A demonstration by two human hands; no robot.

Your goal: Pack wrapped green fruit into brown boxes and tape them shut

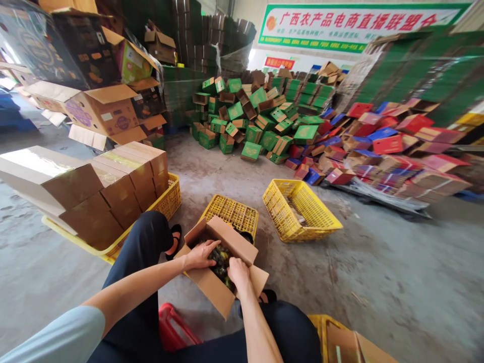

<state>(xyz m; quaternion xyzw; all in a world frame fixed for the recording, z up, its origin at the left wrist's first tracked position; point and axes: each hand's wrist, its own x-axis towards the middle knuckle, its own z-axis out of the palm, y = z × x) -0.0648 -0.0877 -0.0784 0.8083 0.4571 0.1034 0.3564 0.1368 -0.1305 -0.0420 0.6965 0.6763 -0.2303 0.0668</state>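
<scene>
An open cardboard box [215,291] with its flaps spread rests on an upturned yellow crate [236,213] between my knees. Inside lie dark, yellow-green contents [221,262] that look wrapped in shiny clear plastic; their kind is unclear. My left hand [201,254] reaches over the left side of the box, fingers stretched out on the contents. At the right side, my right hand [239,273] is closed with its fingers curled down inside the box wall. Whatever those fingers grip is hidden.
To my left, a yellow crate [174,194] carries several taped cartons [124,189]. Another yellow crate [302,214] stands ahead right; one with cardboard [340,345] sits at lower right. Piles of green boxes [251,150] and red-blue boxes [387,144] lie beyond. Something red [174,327] is beneath me.
</scene>
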